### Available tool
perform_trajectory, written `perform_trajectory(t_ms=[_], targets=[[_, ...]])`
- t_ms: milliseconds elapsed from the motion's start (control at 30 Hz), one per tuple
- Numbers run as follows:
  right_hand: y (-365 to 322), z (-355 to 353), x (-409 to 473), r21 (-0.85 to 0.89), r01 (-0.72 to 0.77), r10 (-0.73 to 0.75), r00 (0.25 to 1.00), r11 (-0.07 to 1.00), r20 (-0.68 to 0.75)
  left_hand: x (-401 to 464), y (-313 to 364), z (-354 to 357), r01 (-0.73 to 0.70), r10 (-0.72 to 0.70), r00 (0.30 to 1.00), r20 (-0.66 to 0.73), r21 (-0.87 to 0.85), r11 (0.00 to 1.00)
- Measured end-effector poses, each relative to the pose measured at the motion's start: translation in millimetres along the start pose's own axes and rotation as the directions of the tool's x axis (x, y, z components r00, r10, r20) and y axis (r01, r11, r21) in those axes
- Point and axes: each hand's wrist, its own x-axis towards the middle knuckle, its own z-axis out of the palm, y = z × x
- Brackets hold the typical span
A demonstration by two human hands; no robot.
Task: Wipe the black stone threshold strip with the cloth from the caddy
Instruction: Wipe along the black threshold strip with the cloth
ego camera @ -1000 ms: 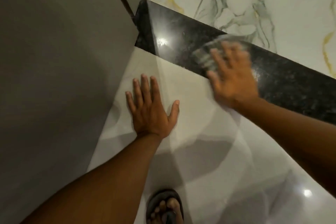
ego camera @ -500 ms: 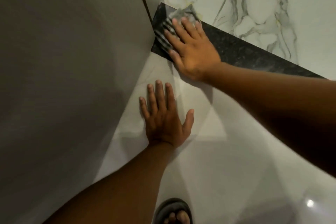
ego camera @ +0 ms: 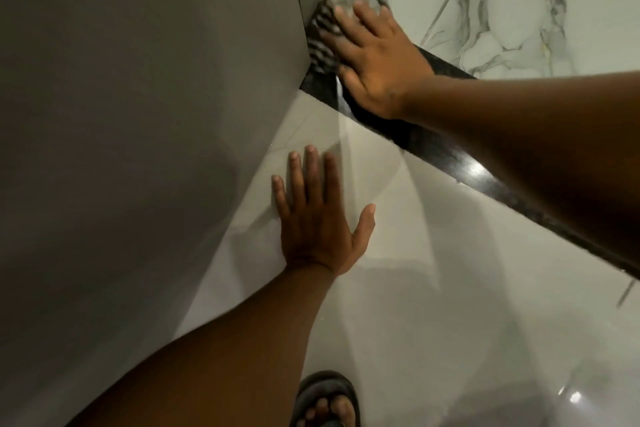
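Black stone threshold strip [ego camera: 446,158] runs across the floor from the far left corner, where it meets the grey wall [ego camera: 138,114], toward the near right, and our right forearm covers much of its right stretch. A bright glint of light sits on its polished surface just below that forearm. We press the cloth [ego camera: 323,33] flat onto the far left end of the strip with our right hand [ego camera: 375,61]; the fingers are stretched out and slightly spread on top of it, palm down, not curled around it. The cloth looks pale with dark stripes and is blurred, so we cannot tell its exact pattern; its far edge laps onto the white veined marble floor [ego camera: 519,3] beyond the strip and its left edge touches the wall. Our left hand [ego camera: 320,218] lies open and flat on the glossy pale floor tile [ego camera: 433,305] on the near side of the strip, all 5 fingers extended, thumb out to the right, holding nothing, just beside the wall. At the near edge, 1 foot in a dark sandal [ego camera: 327,399] stands on the same tile.
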Motion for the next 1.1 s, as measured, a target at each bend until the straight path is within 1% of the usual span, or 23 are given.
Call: perform_trajectory(t_ms=[33,67,133,200,300,333,367,433,500,567,667,800,867,933,1000,1033,1067,1100], targets=[[9.2,-0.2,-14.8,-0.026,0.074,-0.073,0.997,0.997,0.028,0.1,0.9,-1.1,0.003,-0.003,1.000,-0.001,0.001,1.000],[17.3,0.4,-30.7,-0.041,0.117,-0.115,0.992,0.992,0.056,0.0,1.5,-2.4,0.009,-0.009,1.000,-0.001,0.000,1.000],[27.0,0.2,-55.4,-0.037,0.130,-0.127,0.988,0.991,0.087,0.8,1.0,-3.3,0.013,-0.013,1.000,-0.003,-0.005,1.000],[23.3,1.6,-57.0,-0.017,0.051,-0.049,0.996,0.999,0.070,2.0,2.0,-2.2,0.013,-0.014,1.000,-0.009,-0.005,1.000],[-4.0,0.3,-12.3,0.048,-0.187,0.187,0.982,0.981,-0.001,0.3,-0.5,1.3,0.004,-0.004,1.000,-0.008,0.003,1.000],[-11.6,-2.2,5.7,0.056,-0.226,0.226,0.974,0.973,0.002,-0.5,-2.0,2.8,-0.007,0.007,1.000,-0.008,0.002,1.000],[-16.0,-4.9,18.3,0.056,-0.230,0.230,0.973,0.971,0.012,-1.1,-1.7,3.8,-0.010,0.010,1.000,-0.011,0.005,1.000],[-17.3,-10.5,20.9,0.044,-0.159,0.158,0.987,0.986,0.029,0.8,-0.2,4.3,-0.007,0.007,1.000,-0.026,0.012,1.000],[-9.2,-13.4,-4.6,0.009,-0.009,0.009,0.999,1.000,0.044,0.9,4.8,-2.3,0.016,-0.016,0.999,-0.037,-0.007,1.000],[-1.0,-7.9,-36.4,-0.011,0.082,-0.081,0.994,0.997,0.076,1.6,10.7,-2.5,0.007,-0.007,1.000,-0.029,-0.003,1.000],[-14.5,3.2,-47.0,-0.007,0.096,-0.094,0.988,0.995,0.124,-1.2,7.1,1.3,0.001,-0.001,1.000,-0.001,0.006,1.000],[-36.8,6.0,-27.7,0.051,0.066,-0.069,0.995,0.997,0.077,-0.8,2.1,2.5,0.013,-0.013,1.000,-0.001,0.016,1.000],[-38.6,5.6,-25.0,0.053,0.054,-0.058,0.995,0.997,0.086,2.8,-2.9,2.2,0.019,-0.019,1.000,-0.018,0.026,0.999],[-29.0,4.3,-36.8,0.047,0.114,-0.118,0.986,0.992,0.114,3.2,-1.9,1.5,0.023,-0.022,1.000,-0.022,0.041,0.999],[-11.5,6.4,-55.7,0.043,0.183,-0.187,0.976,0.982,0.111,-0.6,2.1,3.0,0.015,-0.014,1.000,-0.026,0.031,0.999],[-7.8,8.6,-59.1,0.047,0.155,-0.159,0.983,0.987,0.091,-2.1,2.8,3.3,0.015,-0.014,0.999,-0.035,0.033,0.999],[-9.4,10.1,-56.3,0.048,0.072,-0.075,0.995,0.996,0.065,-0.8,3.0,3.3,0.020,-0.019,0.999,-0.039,0.037,0.999],[-16.7,11.9,-48.7,0.047,-0.048,0.046,0.998,0.998,0.039,0.7,1.7,3.1,0.023,-0.022,0.999,-0.031,0.035,0.999]])
